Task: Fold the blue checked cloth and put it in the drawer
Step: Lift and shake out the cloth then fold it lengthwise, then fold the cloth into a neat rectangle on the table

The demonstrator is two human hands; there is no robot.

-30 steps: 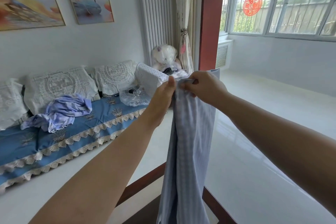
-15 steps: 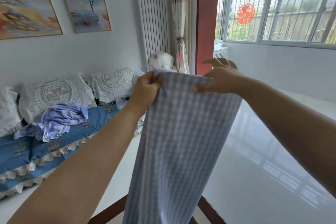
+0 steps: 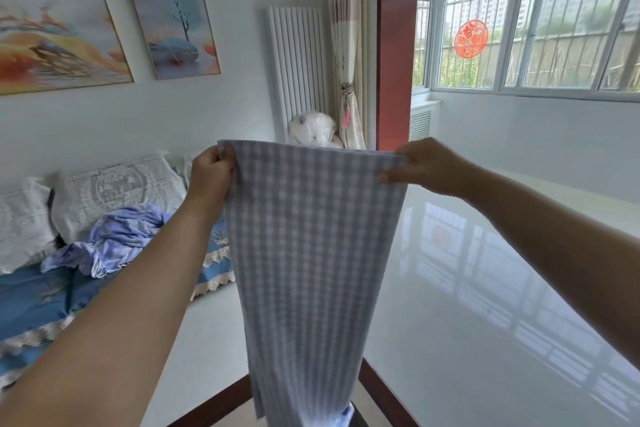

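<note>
The blue checked cloth [image 3: 311,253] hangs flat in front of me, its top edge stretched level at chest height and its lower end narrowing out of the bottom of the frame. My left hand [image 3: 211,173] pinches the top left corner. My right hand [image 3: 426,166] pinches the top right corner, thumb in front of the fabric. No drawer is in view.
A sofa with a blue cover [image 3: 38,302], white lace cushions [image 3: 114,191] and a crumpled lilac garment [image 3: 114,239] stands at left. A dark wooden frame corner [image 3: 384,392] shows below the cloth. Behind are a white radiator [image 3: 294,69], a plush bear [image 3: 311,130] and glossy white floor [image 3: 485,305].
My hands have moved apart, spreading the bunched cloth's top edge out wide and flat. The view has tilted up slightly.
</note>
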